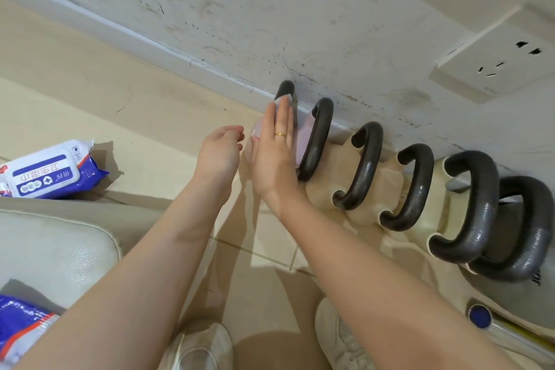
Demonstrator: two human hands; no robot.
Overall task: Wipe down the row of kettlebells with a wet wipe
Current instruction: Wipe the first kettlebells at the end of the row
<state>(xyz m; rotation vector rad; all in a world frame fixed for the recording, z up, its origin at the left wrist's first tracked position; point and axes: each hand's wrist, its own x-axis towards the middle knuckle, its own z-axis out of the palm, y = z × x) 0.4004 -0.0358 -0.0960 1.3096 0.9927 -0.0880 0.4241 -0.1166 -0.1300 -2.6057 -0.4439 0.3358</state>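
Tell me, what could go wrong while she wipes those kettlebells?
The wet wipe lies under flat fingers of the right hand, not gripped, so it might slip off. The kettlebells stand packed together against the wall; fingers could get pinched between handles. The wall socket sits just above, so wetness should stay away from it.

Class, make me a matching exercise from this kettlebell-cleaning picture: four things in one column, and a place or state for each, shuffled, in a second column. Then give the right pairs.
Things
1. right hand
2. left hand
3. wet wipe pack
4. wall socket

Places or states
A. lying on the floor at far left
B. flat, fingers straight, pressing a wipe on the end kettlebell
C. mounted on the wall above the row
D. loosely curled, holding nothing

Pairs: 1-B, 2-D, 3-A, 4-C
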